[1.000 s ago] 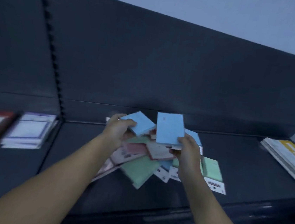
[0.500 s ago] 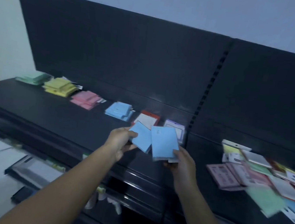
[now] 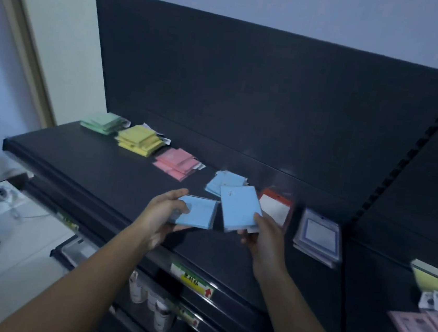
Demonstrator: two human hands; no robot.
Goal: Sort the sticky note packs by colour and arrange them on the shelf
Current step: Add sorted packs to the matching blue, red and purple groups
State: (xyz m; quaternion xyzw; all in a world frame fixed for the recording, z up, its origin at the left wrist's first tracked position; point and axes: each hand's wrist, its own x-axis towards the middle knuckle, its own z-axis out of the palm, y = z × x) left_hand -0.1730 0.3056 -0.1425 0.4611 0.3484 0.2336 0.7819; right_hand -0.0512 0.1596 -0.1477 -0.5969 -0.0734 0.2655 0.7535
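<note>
Two packs over shelf (image 3: pixel 103 169), near side of blue pile (image 3: pixel 225 183): my left hand (image 3: pixel 164 215) pinches left pack (image 3: pixel 197 215), right hand (image 3: pixel 264 234) grips right pack (image 3: pixel 238 210) by near corner. Risks: corner hold slips, pack drops; careless toss scatters pile or lands on red pack (image 3: pixel 276 207) at right.

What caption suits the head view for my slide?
Left hand grips a blue pack, right hand a second pack, near the blue pile; pink pile, yellow pile, green pile leftward on the shelf.

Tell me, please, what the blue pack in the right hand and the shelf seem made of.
Blue sticky note pack: paper, matte pastel face, pale layered edge; film wrap unclear. Shelf: probably painted metal, smooth dark satin surface, rolled front lip.
</note>
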